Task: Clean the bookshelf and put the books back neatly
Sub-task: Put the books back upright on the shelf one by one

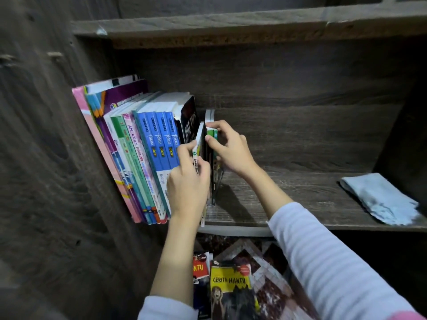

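White-spined book [199, 142] pinched between left hand [188, 181] fingers and thumb; right hand [231, 150] fingers clamped on green-topped books [213, 133].

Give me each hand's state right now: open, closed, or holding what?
Left hand: grips the thin white-spined upright book.
Right hand: pinches the thin green-topped books beside it.

lighting: dim and cool, brightest on the left hand [188, 181], the right hand [231, 148] and the book spines [159, 139] left of them; shelf back [288, 77] above the hands dark. shadow: one dark patch on the shelf board [312, 190] directly under the right hand. picture quality: wide-angle bending toward the edges, soft blur on the cloth [379, 199] far right of the hands and the striped sleeve [328, 266] below them.
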The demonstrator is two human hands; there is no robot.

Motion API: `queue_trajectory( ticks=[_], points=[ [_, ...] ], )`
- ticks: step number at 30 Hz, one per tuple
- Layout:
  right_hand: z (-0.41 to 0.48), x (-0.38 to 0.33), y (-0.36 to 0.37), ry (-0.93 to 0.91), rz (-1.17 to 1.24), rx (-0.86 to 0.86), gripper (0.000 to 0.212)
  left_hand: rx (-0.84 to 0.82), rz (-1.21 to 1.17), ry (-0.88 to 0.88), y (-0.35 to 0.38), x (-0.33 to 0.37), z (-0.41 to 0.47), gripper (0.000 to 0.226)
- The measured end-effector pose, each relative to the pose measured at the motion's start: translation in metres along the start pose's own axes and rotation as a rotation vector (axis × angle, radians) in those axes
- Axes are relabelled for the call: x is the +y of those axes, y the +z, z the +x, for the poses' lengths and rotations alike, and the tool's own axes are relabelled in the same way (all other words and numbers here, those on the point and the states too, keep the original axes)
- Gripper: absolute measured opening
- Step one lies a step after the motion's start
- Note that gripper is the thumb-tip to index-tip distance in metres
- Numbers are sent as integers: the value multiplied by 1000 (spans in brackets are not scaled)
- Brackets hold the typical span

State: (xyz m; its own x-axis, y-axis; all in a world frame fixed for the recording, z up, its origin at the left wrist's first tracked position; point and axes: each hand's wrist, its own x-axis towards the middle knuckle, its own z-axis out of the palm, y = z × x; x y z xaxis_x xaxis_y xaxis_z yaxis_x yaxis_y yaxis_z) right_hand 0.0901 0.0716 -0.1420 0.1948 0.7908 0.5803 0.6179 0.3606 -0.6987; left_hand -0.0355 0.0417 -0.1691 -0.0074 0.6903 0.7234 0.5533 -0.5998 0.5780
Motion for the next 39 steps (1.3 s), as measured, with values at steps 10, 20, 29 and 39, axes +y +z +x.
queue_trajectory(
  ticks=[10, 20, 29, 39],
  points=[
    [-56, 50, 34, 129, 16, -206, 68, -155, 86, -241, -4, 4, -23, 46],
    [-79, 83, 68, 368, -84, -251, 75, -208, -80, -274, -32, -8, -13, 13],
    [-74, 75, 70, 325, -149, -222, 65, -295, -262, -335, -56, -9, 0, 29],
    [-67, 72, 70, 378, -176, -281, 64, -365, -330, -294, -96, 6, 11, 34]
  ],
)
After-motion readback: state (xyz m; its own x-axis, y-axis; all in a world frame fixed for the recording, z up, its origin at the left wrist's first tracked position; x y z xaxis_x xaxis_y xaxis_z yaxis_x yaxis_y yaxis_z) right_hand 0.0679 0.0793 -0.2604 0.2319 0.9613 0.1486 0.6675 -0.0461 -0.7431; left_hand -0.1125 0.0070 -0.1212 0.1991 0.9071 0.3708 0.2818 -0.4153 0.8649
